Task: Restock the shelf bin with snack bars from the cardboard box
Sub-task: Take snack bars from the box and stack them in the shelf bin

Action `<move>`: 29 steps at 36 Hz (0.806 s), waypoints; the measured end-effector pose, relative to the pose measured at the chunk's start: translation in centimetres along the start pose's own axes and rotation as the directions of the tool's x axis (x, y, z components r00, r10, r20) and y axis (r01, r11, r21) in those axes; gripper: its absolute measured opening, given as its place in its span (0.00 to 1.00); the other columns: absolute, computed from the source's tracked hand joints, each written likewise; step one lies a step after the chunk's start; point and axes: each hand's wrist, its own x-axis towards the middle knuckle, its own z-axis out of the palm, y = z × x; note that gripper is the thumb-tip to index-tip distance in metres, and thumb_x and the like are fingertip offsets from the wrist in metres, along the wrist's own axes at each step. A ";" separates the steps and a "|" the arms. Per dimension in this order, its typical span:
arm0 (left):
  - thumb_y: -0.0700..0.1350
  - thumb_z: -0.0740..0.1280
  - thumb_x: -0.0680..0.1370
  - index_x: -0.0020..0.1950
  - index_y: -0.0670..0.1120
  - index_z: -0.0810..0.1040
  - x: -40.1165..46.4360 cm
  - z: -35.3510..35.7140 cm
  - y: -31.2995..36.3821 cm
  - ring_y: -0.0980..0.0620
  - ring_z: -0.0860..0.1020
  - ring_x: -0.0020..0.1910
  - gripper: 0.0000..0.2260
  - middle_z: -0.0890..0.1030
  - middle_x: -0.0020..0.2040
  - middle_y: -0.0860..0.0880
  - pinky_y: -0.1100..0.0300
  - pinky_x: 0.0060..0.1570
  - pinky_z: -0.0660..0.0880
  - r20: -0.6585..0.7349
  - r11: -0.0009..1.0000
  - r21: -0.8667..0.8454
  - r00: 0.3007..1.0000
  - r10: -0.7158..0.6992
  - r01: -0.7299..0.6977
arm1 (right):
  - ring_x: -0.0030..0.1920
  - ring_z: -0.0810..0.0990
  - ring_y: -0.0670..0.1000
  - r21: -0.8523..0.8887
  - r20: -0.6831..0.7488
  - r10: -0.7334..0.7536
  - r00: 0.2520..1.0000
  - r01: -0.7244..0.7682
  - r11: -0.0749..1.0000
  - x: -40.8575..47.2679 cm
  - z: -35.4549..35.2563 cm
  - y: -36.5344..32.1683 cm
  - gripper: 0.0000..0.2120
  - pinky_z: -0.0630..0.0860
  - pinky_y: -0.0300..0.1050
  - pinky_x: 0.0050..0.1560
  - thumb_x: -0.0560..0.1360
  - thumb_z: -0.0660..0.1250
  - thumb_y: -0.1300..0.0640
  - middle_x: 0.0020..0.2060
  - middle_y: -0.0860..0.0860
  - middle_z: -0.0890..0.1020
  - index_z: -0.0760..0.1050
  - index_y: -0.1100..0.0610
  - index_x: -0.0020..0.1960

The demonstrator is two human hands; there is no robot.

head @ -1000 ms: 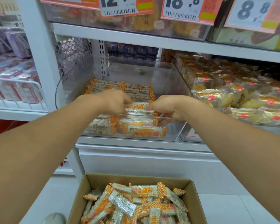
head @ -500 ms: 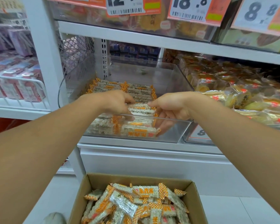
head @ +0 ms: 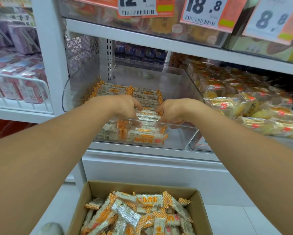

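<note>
A clear plastic shelf bin (head: 179,141) sits on the white shelf, with rows of white-and-orange snack bars (head: 142,133) lying in it. My left hand (head: 125,107) and my right hand (head: 173,111) reach over its front rim. Their curled fingers grip the two ends of a small stack of bars (head: 148,114), down among the rows. The fingertips are partly hidden behind the rim. Below, an open cardboard box (head: 91,190) on the floor holds several loose bars (head: 142,214).
A neighbouring bin of yellow wrapped cakes (head: 244,107) sits close on the right. A white shelf post (head: 50,65) and a wire basket of pink packs (head: 18,89) are at left. Price tags (head: 205,11) hang from the shelf above. A shoe tip (head: 49,228) is beside the box.
Both hands have sunk a little into the bin with the stack of bars between them. Their fingertips now reach below the front rim.
</note>
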 end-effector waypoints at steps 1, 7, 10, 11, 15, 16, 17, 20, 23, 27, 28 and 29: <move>0.58 0.76 0.72 0.75 0.55 0.69 0.0 0.0 0.1 0.45 0.67 0.74 0.34 0.65 0.78 0.51 0.48 0.73 0.65 -0.005 1.000 0.002 1.000 0.000 0.000 | 0.47 0.86 0.54 0.022 -0.004 0.003 1.000 -0.003 1.000 0.2 0.1 -0.1 0.30 0.84 0.49 0.50 0.77 0.71 0.47 0.60 0.55 0.80 0.69 0.61 0.73; 0.57 0.76 0.72 0.76 0.54 0.68 -0.4 0.2 -0.1 0.45 0.67 0.74 0.35 0.66 0.78 0.51 0.48 0.73 0.65 -0.009 0.999 -0.053 1.000 -0.003 0.003 | 0.59 0.80 0.56 0.541 0.037 -0.002 0.999 -0.019 0.841 1.3 0.9 -0.4 0.23 0.83 0.51 0.52 0.81 0.67 0.53 0.69 0.55 0.72 0.68 0.60 0.72; 0.56 0.76 0.73 0.77 0.52 0.67 -0.8 0.3 -0.3 0.46 0.69 0.72 0.35 0.67 0.77 0.50 0.52 0.69 0.68 -0.014 0.996 -0.084 1.000 -0.006 0.004 | 0.53 0.83 0.56 0.813 0.092 -0.034 0.995 -0.056 0.579 2.0 0.9 -0.4 0.22 0.83 0.56 0.51 0.81 0.61 0.59 0.69 0.60 0.72 0.64 0.62 0.74; 0.55 0.76 0.73 0.76 0.52 0.67 -0.9 0.3 -0.3 0.46 0.70 0.71 0.35 0.68 0.76 0.50 0.54 0.67 0.68 -0.012 0.994 -0.112 1.000 -0.007 0.005 | 0.46 0.84 0.54 0.844 0.106 -0.035 0.994 -0.071 0.531 1.7 0.9 -0.5 0.21 0.84 0.54 0.47 0.81 0.60 0.61 0.64 0.60 0.74 0.64 0.63 0.73; 0.52 0.78 0.72 0.74 0.51 0.68 -1.1 0.3 -0.2 0.49 0.72 0.61 0.34 0.70 0.73 0.49 0.57 0.57 0.69 -0.008 0.979 -0.204 1.000 -0.020 0.018 | 0.59 0.79 0.62 0.809 0.174 -0.020 0.984 -0.132 0.573 1.3 0.2 0.4 0.22 0.76 0.62 0.61 0.84 0.57 0.53 0.67 0.61 0.74 0.61 0.57 0.76; 0.52 0.78 0.72 0.75 0.51 0.67 -1.1 0.4 -0.1 0.49 0.72 0.58 0.34 0.70 0.73 0.48 0.57 0.55 0.69 -0.011 0.976 -0.216 1.000 -0.026 0.023 | 0.68 0.72 0.66 0.798 0.148 0.046 0.988 -0.147 0.584 1.7 -0.4 0.6 0.25 0.69 0.67 0.68 0.84 0.57 0.50 0.73 0.61 0.69 0.58 0.54 0.79; 0.52 0.77 0.72 0.76 0.51 0.66 -1.1 0.4 -0.1 0.48 0.72 0.58 0.35 0.70 0.73 0.48 0.57 0.54 0.69 -0.014 0.974 -0.226 0.999 -0.030 0.026 | 0.74 0.65 0.67 0.799 0.075 0.137 0.988 -0.142 0.585 2.1 -1.0 0.6 0.27 0.64 0.68 0.71 0.84 0.56 0.47 0.77 0.61 0.63 0.54 0.53 0.81; 0.53 0.76 0.74 0.79 0.52 0.62 -1.0 0.6 -0.3 0.44 0.72 0.66 0.37 0.67 0.77 0.47 0.56 0.59 0.69 -0.033 0.973 -0.231 0.999 -0.018 0.010 | 0.79 0.56 0.61 0.830 -0.133 0.241 0.961 -0.025 0.557 3.9 -2.1 0.1 0.30 0.58 0.61 0.75 0.85 0.52 0.44 0.81 0.56 0.55 0.51 0.56 0.82; 0.53 0.70 0.79 0.79 0.51 0.62 -1.2 0.6 -0.5 0.43 0.67 0.74 0.31 0.66 0.78 0.48 0.52 0.69 0.67 -0.082 0.972 -0.237 0.997 -0.011 -0.009 | 0.77 0.61 0.58 0.881 -0.159 0.258 0.953 0.019 0.473 7.0 -1.9 -0.4 0.31 0.60 0.54 0.74 0.85 0.49 0.40 0.79 0.54 0.61 0.54 0.56 0.81; 0.47 0.65 0.81 0.73 0.48 0.73 -1.2 0.7 -0.7 0.45 0.70 0.70 0.20 0.73 0.73 0.48 0.56 0.62 0.67 -0.144 0.975 -0.221 0.990 -0.012 -0.021 | 0.43 0.70 0.52 0.918 -0.114 0.202 0.973 0.026 0.396 12.6 -0.7 0.0 0.29 0.69 0.47 0.46 0.78 0.52 0.29 0.47 0.49 0.71 0.65 0.47 0.69; 0.45 0.65 0.80 0.70 0.47 0.76 -1.1 0.7 -0.7 0.45 0.73 0.67 0.18 0.76 0.68 0.48 0.57 0.59 0.68 -0.149 0.976 -0.216 0.989 -0.009 -0.024 | 0.41 0.67 0.50 0.913 -0.133 0.188 0.973 0.047 0.406 13.0 -0.6 0.1 0.30 0.68 0.45 0.46 0.77 0.53 0.29 0.45 0.48 0.68 0.66 0.47 0.70; 0.44 0.66 0.79 0.67 0.46 0.78 -1.1 0.7 -0.7 0.46 0.75 0.63 0.16 0.78 0.64 0.47 0.57 0.57 0.69 -0.150 0.978 -0.207 0.989 -0.004 -0.027 | 0.39 0.67 0.49 0.905 -0.150 0.163 0.975 0.069 0.420 12.2 -0.6 -0.3 0.29 0.67 0.43 0.45 0.78 0.53 0.30 0.43 0.47 0.68 0.67 0.49 0.69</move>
